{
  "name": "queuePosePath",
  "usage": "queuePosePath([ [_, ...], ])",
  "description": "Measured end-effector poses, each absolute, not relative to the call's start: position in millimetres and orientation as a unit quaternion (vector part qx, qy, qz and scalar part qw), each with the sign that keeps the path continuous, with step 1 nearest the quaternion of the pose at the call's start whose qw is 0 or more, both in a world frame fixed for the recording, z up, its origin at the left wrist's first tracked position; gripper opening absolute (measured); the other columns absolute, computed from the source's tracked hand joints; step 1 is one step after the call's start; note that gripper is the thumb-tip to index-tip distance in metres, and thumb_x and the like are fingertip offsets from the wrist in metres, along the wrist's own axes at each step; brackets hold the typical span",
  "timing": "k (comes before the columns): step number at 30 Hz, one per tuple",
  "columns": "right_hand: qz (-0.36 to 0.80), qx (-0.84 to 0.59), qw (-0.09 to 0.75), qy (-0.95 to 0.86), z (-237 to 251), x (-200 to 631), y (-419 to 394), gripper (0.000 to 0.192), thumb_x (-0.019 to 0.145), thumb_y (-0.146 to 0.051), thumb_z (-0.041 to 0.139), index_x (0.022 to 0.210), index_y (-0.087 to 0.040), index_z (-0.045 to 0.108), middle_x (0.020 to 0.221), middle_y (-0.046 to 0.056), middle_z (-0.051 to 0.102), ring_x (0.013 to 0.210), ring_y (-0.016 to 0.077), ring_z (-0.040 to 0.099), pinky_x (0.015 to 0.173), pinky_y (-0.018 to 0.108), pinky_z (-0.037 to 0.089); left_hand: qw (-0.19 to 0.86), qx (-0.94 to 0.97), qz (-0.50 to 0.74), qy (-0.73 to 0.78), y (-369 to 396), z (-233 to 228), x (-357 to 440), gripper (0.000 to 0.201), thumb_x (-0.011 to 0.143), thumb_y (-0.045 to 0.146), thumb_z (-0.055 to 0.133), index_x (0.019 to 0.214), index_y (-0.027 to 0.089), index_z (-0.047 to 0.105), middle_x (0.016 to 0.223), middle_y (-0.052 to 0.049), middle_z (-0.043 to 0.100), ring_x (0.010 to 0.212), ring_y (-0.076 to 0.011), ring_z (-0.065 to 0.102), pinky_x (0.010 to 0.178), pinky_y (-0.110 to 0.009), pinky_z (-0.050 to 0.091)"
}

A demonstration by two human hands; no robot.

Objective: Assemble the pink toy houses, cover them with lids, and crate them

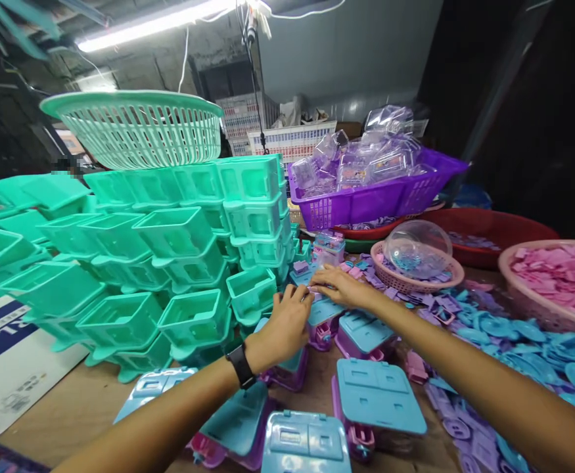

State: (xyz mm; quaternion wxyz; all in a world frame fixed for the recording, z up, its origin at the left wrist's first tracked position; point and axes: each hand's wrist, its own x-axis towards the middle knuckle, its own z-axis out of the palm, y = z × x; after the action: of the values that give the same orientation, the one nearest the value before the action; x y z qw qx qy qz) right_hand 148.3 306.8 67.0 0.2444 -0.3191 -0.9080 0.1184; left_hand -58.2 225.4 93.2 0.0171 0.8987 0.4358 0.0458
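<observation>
A blue-lidded purple toy case sits at the middle of the frame, both hands on its top. The left hand curls over its near edge, fingers bent; the right hand lies flat across its far side. Whether either truly grips it I cannot tell. Similar cases lie below; stacked green tubs fill the left, a purple basket the upper right

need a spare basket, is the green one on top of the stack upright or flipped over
Upright. The green basket sits on the stacked green boxes with its wide rim facing up and its narrower base down. Its inside is hidden from view.
</observation>
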Motion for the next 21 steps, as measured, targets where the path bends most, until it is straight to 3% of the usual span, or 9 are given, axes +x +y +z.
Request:
queuePosePath([
  [11,0.076,-0.397,0.272,-0.873,50.8,131.3,292.1,0.017,0.100,-0.023,0.059,0.103,-0.020,0.076,0.102,0.009,0.076,0.098,0.0239,0.063,0.094,0.043,0.042,-0.007,0.887,0.035,0.460,223.8,85.6,-53.4,0.067,0.072,-0.002,0.043,0.135,0.018,0.057,0.133,-0.016,0.057,0.123,-0.0356,0.052,0.097,-0.060,0.040],
  [16,0.073,-0.461,0.253,-0.848,56.6,146.1,294.9,0.013,0.099,-0.026,0.064,0.103,-0.021,0.075,0.103,0.004,0.076,0.100,0.0180,0.066,0.095,0.035,0.047,-0.018,0.888,0.048,0.457,218.2,97.6,-45.7,0.034,0.092,0.015,0.049,0.123,0.015,0.061,0.129,-0.017,0.058,0.121,-0.0378,0.054,0.099,-0.062,0.041],
  [18,0.055,-0.526,0.246,-0.812,55.5,169.8,299.2,0.017,0.102,-0.029,0.060,0.103,-0.018,0.073,0.103,0.005,0.074,0.099,0.0175,0.067,0.094,0.036,0.050,-0.011,0.891,0.046,0.451,219.6,101.8,-43.3,0.034,0.093,0.021,0.056,0.125,0.012,0.056,0.131,-0.019,0.055,0.118,-0.0382,0.055,0.096,-0.058,0.045],
  [21,0.032,-0.632,0.215,-0.744,44.8,213.6,308.0,0.022,0.101,-0.036,0.061,0.101,-0.015,0.069,0.101,0.005,0.071,0.093,0.0188,0.068,0.086,0.039,0.056,0.018,0.906,0.037,0.422,227.5,104.8,-44.0,0.037,0.087,0.008,0.059,0.123,0.012,0.052,0.131,-0.018,0.053,0.113,-0.0301,0.060,0.093,-0.043,0.051],
])
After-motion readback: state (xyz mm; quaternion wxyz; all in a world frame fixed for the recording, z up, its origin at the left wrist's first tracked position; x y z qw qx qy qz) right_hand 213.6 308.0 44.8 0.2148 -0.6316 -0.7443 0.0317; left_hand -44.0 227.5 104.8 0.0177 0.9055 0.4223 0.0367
